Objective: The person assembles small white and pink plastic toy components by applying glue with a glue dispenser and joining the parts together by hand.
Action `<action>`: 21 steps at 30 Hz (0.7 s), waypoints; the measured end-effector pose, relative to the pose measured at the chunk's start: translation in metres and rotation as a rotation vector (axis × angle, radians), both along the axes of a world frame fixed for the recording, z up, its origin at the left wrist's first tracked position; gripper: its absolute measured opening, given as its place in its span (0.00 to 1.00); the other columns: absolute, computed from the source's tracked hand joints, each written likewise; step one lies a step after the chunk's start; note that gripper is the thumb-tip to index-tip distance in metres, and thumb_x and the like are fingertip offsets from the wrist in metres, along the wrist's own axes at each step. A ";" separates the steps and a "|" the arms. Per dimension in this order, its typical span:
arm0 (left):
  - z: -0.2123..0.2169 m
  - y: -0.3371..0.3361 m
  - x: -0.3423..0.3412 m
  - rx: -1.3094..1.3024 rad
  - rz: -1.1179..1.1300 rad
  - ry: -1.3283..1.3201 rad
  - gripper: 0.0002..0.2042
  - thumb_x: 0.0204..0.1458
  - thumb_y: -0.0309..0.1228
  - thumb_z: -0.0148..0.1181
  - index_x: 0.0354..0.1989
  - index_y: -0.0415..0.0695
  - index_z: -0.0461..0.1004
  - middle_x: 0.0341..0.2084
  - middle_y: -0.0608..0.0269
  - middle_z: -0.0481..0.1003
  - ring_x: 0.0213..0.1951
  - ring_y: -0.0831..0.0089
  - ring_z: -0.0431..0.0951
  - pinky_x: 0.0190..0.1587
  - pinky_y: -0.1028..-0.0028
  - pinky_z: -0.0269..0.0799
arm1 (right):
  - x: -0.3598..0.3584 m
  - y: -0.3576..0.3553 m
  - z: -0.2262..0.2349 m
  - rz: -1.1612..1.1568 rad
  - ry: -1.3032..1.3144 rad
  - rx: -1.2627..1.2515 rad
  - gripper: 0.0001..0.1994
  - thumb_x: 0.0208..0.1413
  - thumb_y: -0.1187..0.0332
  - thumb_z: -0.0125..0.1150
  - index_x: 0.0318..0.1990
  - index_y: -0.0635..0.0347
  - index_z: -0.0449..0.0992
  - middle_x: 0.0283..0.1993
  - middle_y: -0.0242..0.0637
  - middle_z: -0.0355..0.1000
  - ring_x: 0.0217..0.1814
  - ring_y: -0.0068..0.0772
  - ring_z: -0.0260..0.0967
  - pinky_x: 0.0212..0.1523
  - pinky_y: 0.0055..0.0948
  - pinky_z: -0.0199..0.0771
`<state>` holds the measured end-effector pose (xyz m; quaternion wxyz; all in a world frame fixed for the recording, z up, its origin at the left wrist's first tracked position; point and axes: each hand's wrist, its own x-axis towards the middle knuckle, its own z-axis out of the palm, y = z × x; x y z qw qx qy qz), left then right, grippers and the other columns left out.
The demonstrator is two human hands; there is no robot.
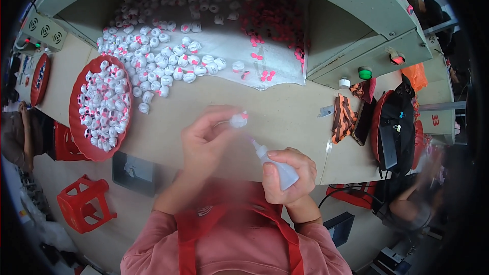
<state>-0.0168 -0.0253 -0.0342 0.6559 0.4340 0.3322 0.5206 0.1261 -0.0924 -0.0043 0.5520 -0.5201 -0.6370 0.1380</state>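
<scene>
Between the fingertips of my left hand point(206, 135) is a small round white piece with a pink bit point(238, 120) on its edge. My right hand point(291, 173) is wrapped round a translucent squeeze bottle point(280, 169), tilted so its narrow nozzle points up and left toward the white piece. A gap shows between nozzle and piece. Beyond my hands, many similar white and pink pieces point(163, 61) lie spread on a white sheet point(229, 51). Small flat pink pieces point(267, 76) are scattered on the sheet's right part.
A red scalloped basin point(76, 99) heaped with white pieces stands at left. On the right are a striped cloth point(342, 118), a white cap point(344, 83), and a black bag point(397, 127). A green button point(364, 73) sits on the cabinet. A red stool point(86, 203) stands below left; other people sit on both sides.
</scene>
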 end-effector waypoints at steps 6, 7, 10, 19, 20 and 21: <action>0.009 0.000 -0.001 -0.213 -0.090 -0.049 0.17 0.42 0.12 0.54 0.43 0.32 0.67 0.41 0.49 0.72 0.42 0.68 0.74 0.45 0.74 0.70 | 0.004 -0.001 0.002 -0.058 -0.010 0.029 0.12 0.35 0.78 0.60 0.33 0.63 0.71 0.24 0.36 0.72 0.21 0.33 0.70 0.22 0.24 0.70; 0.009 0.000 -0.001 -0.251 -0.114 -0.080 0.17 0.42 0.12 0.54 0.44 0.33 0.67 0.40 0.49 0.72 0.42 0.67 0.74 0.45 0.73 0.70 | 0.006 -0.002 0.001 -0.043 -0.006 0.028 0.12 0.35 0.78 0.60 0.33 0.63 0.71 0.24 0.36 0.71 0.20 0.33 0.70 0.22 0.24 0.69; 0.007 0.000 -0.001 -0.275 -0.143 -0.120 0.18 0.42 0.12 0.54 0.44 0.33 0.67 0.41 0.49 0.72 0.43 0.64 0.74 0.46 0.71 0.70 | 0.007 -0.003 0.000 -0.018 0.004 0.032 0.12 0.35 0.78 0.60 0.33 0.64 0.71 0.24 0.36 0.71 0.20 0.33 0.70 0.21 0.24 0.69; -0.002 0.001 -0.002 -0.266 -0.147 -0.162 0.18 0.42 0.13 0.55 0.44 0.34 0.67 0.41 0.49 0.72 0.43 0.63 0.74 0.47 0.70 0.69 | 0.012 -0.001 0.000 -0.021 0.012 0.042 0.12 0.36 0.78 0.60 0.33 0.64 0.70 0.24 0.37 0.71 0.20 0.33 0.70 0.21 0.24 0.69; -0.002 0.002 -0.002 -0.267 -0.148 -0.161 0.18 0.42 0.13 0.55 0.44 0.34 0.67 0.41 0.49 0.72 0.43 0.63 0.74 0.47 0.70 0.69 | 0.012 -0.002 0.001 -0.033 0.007 0.041 0.12 0.36 0.78 0.60 0.33 0.65 0.70 0.24 0.38 0.71 0.20 0.33 0.70 0.22 0.24 0.70; -0.003 0.002 -0.002 -0.261 -0.145 -0.157 0.18 0.42 0.13 0.54 0.44 0.34 0.67 0.41 0.50 0.72 0.43 0.62 0.74 0.47 0.70 0.69 | 0.013 -0.002 0.001 -0.035 0.007 0.040 0.12 0.36 0.78 0.60 0.33 0.65 0.70 0.24 0.38 0.71 0.20 0.33 0.70 0.22 0.24 0.70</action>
